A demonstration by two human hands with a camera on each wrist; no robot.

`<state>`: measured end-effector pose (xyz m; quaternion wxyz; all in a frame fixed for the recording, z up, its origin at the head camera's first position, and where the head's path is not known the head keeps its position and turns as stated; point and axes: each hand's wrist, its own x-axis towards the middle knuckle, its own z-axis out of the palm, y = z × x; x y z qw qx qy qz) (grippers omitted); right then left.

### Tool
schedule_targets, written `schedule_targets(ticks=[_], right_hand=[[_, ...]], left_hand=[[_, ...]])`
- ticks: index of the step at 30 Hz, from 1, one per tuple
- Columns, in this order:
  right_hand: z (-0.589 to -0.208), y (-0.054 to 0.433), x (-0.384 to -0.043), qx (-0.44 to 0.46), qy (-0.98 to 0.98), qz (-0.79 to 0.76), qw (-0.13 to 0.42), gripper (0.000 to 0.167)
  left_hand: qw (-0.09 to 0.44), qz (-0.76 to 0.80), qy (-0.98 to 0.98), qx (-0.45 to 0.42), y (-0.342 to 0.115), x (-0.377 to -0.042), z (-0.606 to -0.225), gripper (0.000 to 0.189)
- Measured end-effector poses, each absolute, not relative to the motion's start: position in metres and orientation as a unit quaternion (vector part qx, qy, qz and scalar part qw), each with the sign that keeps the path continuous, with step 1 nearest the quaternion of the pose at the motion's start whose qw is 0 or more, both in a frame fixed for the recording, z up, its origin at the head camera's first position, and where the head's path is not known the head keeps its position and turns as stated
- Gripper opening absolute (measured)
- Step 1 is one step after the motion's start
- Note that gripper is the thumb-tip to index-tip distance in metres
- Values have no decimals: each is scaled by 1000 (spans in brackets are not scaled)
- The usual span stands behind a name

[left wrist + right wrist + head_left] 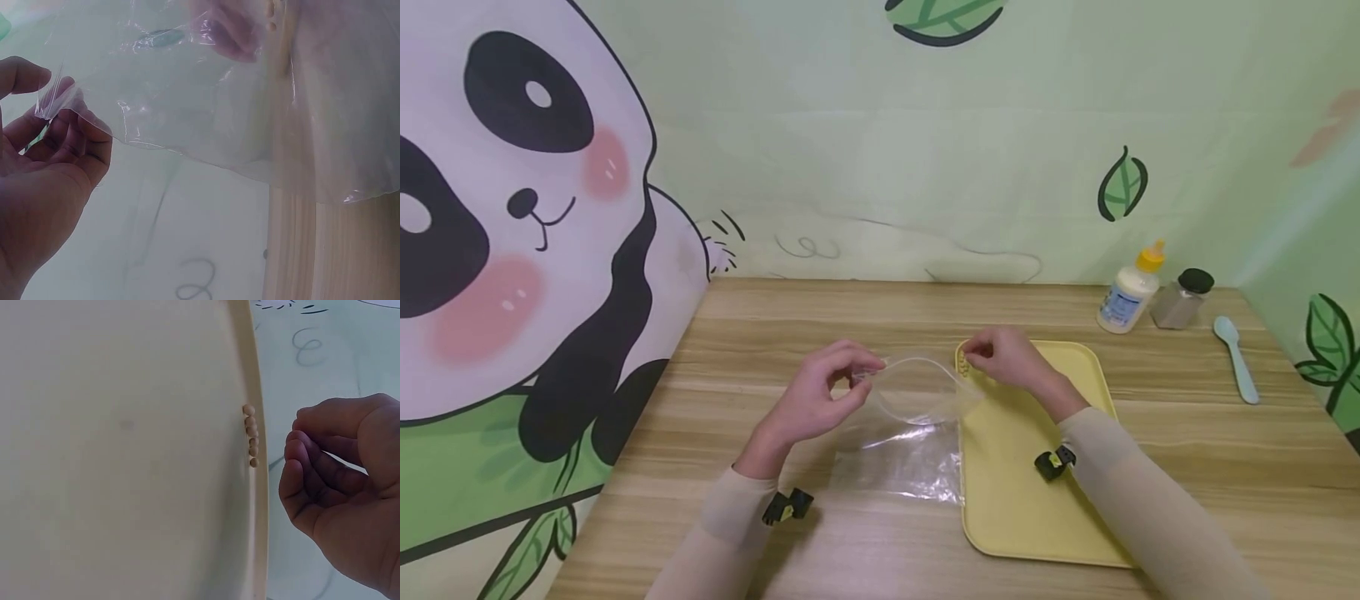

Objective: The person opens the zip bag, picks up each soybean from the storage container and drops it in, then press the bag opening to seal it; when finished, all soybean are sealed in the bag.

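Note:
My left hand (pixel 816 393) pinches the rim of a clear plastic bag (pixel 898 467), between thumb and fingers. The bag's mouth gapes toward the right, and its lower part lies on the table beside a yellow tray (pixel 1026 508). Over the tray's far left corner, my right hand (pixel 1009 364) has its fingers curled and the thumb tip close to them. I see nothing between those fingertips in the right wrist view. Close by, several small round tan beans (pixel 251 432) line the tray's inner edge. Through the film in the left wrist view, the right hand (pixel 228 31) looks blurred.
At the back right of the wooden table (pixel 1195 483) stand a white glue bottle (pixel 1126 298) with a yellow cap and a small jar (pixel 1182 302) with a black lid. A pale blue spoon (pixel 1236 360) lies right of them. A panda-printed wall covering (pixel 850 167) rises behind.

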<state>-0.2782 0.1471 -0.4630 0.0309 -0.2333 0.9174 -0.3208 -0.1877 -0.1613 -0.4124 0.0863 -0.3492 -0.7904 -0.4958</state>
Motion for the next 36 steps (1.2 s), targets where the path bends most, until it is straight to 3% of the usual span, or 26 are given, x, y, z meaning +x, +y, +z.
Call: schedule_targets(ticks=[26,36], right_hand=[[-477,148,-288,-275,930,-238,51,15],[-479,145,-289,-290,932,-209,50,7]], left_hand=[[81,-496,-791,-349,-161,-188,-412,29],[81,-494,-791,-351,-161,-189,-414,29]])
